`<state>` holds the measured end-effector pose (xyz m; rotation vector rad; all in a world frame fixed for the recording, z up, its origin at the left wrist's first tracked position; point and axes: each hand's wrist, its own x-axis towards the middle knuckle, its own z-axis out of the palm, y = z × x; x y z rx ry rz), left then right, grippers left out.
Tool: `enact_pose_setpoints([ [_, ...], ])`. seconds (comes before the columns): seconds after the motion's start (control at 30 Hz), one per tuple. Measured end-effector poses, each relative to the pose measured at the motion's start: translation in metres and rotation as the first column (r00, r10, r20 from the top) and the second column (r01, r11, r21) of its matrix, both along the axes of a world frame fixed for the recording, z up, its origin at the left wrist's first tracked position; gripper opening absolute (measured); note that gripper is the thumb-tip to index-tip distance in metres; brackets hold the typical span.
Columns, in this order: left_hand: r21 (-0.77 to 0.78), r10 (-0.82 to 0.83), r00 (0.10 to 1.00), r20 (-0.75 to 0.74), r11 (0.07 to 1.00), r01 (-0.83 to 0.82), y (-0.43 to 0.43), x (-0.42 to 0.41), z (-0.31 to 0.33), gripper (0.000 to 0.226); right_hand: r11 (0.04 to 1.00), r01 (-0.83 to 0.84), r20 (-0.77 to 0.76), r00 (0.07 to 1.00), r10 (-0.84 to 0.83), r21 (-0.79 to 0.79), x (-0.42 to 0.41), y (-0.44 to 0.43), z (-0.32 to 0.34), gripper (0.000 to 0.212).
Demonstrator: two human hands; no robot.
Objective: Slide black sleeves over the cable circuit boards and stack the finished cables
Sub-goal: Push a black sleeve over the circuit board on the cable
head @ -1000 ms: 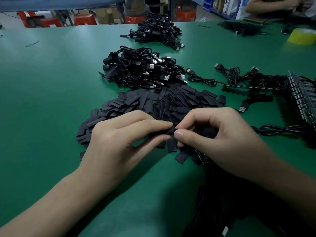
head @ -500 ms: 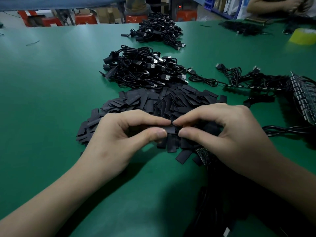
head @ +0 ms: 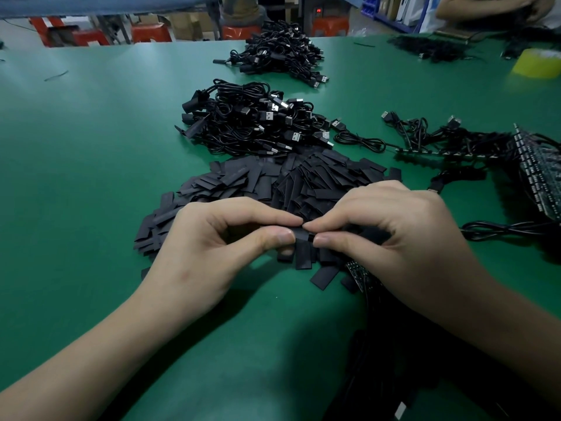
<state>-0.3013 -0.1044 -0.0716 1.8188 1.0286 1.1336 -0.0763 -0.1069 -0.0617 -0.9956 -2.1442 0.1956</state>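
My left hand [head: 212, 247] and my right hand [head: 391, 235] meet fingertip to fingertip over the near edge of a heap of flat black sleeves [head: 273, 189]. Between thumb and forefinger my left hand pinches one black sleeve [head: 302, 233]. My right hand pinches the other end of the piece, most of it hidden under its fingers. A small circuit board [head: 359, 276] shows just below my right hand. A pile of finished black cables [head: 252, 123] with USB plugs lies behind the sleeves, and a second cable pile [head: 282, 56] lies farther back.
Boards in a row with trailing cables [head: 440, 147] lie at the right, and a stack of boards [head: 540, 177] sits at the right edge. A yellow tape roll [head: 537, 63] stands far right. Another person's arm [head: 485, 7] rests at the table's far corner. Cables hang at the lower right.
Both hands have drawn together and shifted slightly up, so the forefingers and thumbs now touch over the sleeve. The piles have not moved.
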Motion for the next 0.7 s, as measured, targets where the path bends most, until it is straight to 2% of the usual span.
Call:
enact_pose_setpoints([
  [0.07, 0.009, -0.010, 1.000, -0.013, 1.000, 0.010, -0.0001, -0.0002, 0.0006, 0.015, 1.000, 0.001, 0.014, 1.000, -0.002, 0.027, 0.0001, 0.0004, 0.0001, 0.010],
  [0.23, 0.101, 0.002, 0.983, -0.183, 0.995, 0.016, 0.0012, -0.0016, 0.0001, 0.023, 0.997, -0.002, 0.050, 0.999, -0.002, 0.083, 0.0000, -0.0001, -0.0017, 0.010],
  [0.43, 0.062, -0.017, 0.991, -0.129, 0.998, 0.026, 0.0008, -0.0009, -0.0021, 0.015, 0.998, -0.017, 0.031, 0.999, 0.015, 0.059, 0.0014, 0.0013, -0.0013, 0.011],
  [0.57, -0.020, -0.039, 0.999, -0.012, 0.999, 0.039, -0.0006, 0.0018, -0.0043, 0.014, 0.998, -0.014, 0.012, 1.000, 0.013, 0.068, 0.0014, 0.0019, -0.0023, 0.012],
  [0.7, -0.031, -0.035, 0.999, -0.016, 0.999, 0.034, -0.0016, 0.0021, -0.0052, 0.013, 0.998, -0.026, 0.005, 1.000, 0.026, 0.060, 0.0013, 0.0019, -0.0026, 0.011],
])
